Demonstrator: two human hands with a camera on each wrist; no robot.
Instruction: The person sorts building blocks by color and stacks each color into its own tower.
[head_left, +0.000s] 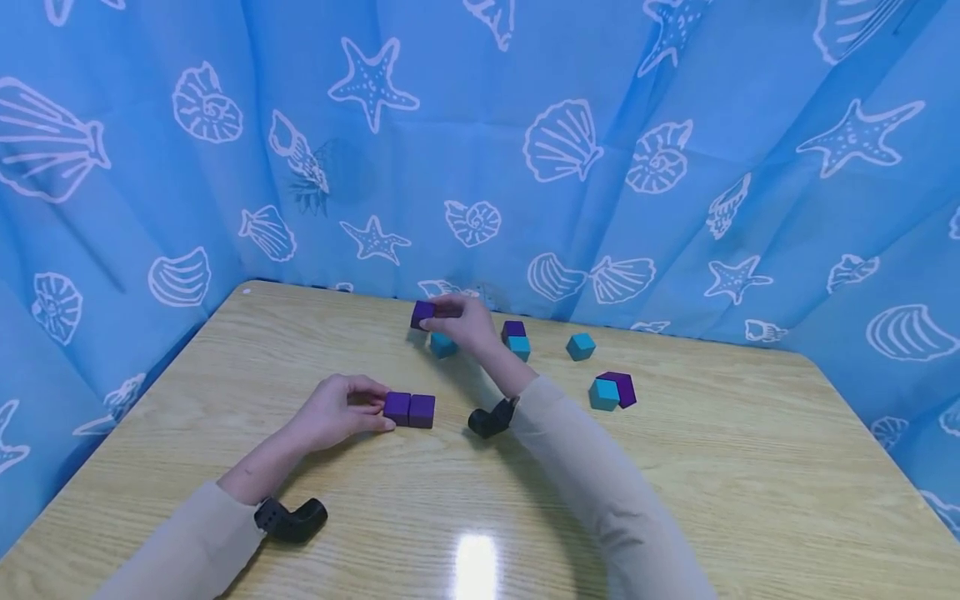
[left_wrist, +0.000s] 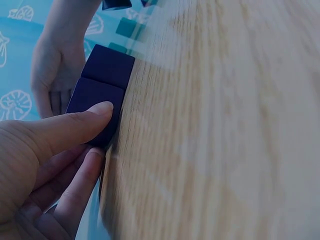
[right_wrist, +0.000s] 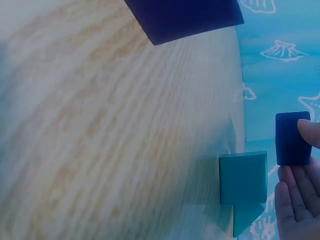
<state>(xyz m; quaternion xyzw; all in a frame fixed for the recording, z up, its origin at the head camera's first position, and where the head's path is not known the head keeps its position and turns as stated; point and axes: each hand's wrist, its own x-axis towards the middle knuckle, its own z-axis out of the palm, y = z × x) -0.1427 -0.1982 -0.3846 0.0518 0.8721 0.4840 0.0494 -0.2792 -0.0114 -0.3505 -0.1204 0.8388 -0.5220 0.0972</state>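
Observation:
On the table, two purple cubes stand side by side and touch. My left hand (head_left: 333, 414) pinches the left purple cube (head_left: 397, 407) between thumb and fingers; the other purple cube (head_left: 422, 411) lies against its far side. In the left wrist view my thumb presses on the held cube's face. Farther back, my right hand (head_left: 467, 323) pinches another purple cube (head_left: 422, 315) with thumb and fingertips. In the right wrist view this cube (right_wrist: 292, 142) appears raised off the table. A teal cube (head_left: 442, 345) sits just below the right hand, partly hidden by it.
Right of the right hand, a purple cube (head_left: 513, 329) stands behind a teal cube (head_left: 518, 347). A lone teal cube (head_left: 581, 347) lies farther right. Nearer, a teal cube (head_left: 603, 395) partly covers a purple block (head_left: 624, 389). A blue shell-patterned curtain (head_left: 465, 150) hangs behind the wooden table (head_left: 360, 533).

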